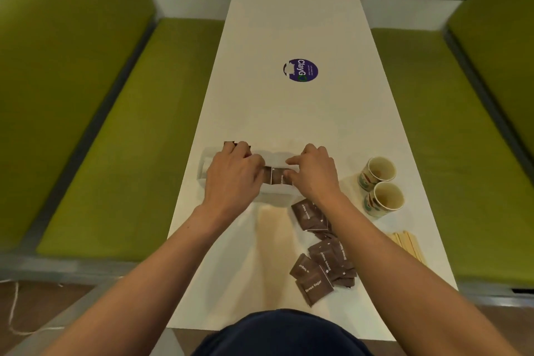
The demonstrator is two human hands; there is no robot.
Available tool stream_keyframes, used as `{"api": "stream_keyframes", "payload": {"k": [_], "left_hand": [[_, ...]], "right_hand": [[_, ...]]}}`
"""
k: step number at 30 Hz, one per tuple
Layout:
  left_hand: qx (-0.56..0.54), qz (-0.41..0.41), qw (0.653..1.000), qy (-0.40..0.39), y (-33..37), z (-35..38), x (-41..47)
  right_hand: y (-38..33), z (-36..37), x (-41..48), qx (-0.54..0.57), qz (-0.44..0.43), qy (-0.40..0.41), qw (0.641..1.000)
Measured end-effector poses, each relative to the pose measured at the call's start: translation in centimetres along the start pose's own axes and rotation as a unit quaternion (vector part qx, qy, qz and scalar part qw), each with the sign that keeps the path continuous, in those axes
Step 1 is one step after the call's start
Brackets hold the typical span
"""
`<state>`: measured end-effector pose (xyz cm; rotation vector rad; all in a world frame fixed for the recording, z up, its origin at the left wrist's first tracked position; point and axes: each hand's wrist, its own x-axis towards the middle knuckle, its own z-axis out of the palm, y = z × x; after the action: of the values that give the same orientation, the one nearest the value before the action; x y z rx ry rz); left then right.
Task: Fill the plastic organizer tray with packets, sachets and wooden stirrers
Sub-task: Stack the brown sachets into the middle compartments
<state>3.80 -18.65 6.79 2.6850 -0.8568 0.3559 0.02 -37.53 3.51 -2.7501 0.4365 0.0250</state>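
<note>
Beyond flat brown sachets (315, 283), left hand (234, 179) and right hand (315, 173) each pinch some over the translucent tray (202, 170).

My left hand (234, 175) is gripping brown packets (230, 143) over the clear tray's (207, 165) left end. My right hand (315, 173) is pinching a single packet (278, 178) mid-tray. Loose packets (313, 280) are lying nearer me.

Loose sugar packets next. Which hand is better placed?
Probably right. The loose brown sugar packets and wooden stirrers lie on the side of the right hand; the left hand is over the tray, farther left. Right first releases its pinched packet.
</note>
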Motion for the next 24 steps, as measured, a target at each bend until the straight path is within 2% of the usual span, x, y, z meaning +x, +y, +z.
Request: {"api": "stream_keyframes", "payload": {"k": [2, 6, 9, 12, 17, 20, 24], "left_hand": [[-0.022, -0.008, 0.999, -0.026, 0.9, -0.4, -1.3], [-0.083, -0.045, 0.988, -0.125, 2.9, -0.3, -4.7], [-0.116, -0.058, 0.972, -0.195, 4.2, 0.8, -7.2], [-0.141, -0.070, 0.951, -0.266, 5.6, 2.1, -9.4], [-0.166, -0.021, 0.918, -0.360, 7.5, 3.8, -11.7], [-0.160, -0.017, 0.916, -0.367, 8.0, 4.4, -12.4], [-0.192, -0.058, 0.916, -0.347, 7.6, 4.7, -12.6]], "right_hand": [[0.3, -0.5, -0.8, 0.034, -0.009, 0.018, 0.999], [1.5, -1.9, -4.3, 0.136, -0.008, 0.075, 0.988], [2.5, -2.1, -7.8, 0.162, -0.002, 0.058, 0.985], [4.0, -1.1, -11.2, 0.138, -0.003, -0.005, 0.990], [6.2, 0.1, -15.7, 0.070, -0.068, -0.096, 0.991], [7.0, 0.3, -17.5, -0.008, -0.141, -0.140, 0.980], [6.7, 0.8, -17.6, -0.075, -0.176, -0.150, 0.970]]}}
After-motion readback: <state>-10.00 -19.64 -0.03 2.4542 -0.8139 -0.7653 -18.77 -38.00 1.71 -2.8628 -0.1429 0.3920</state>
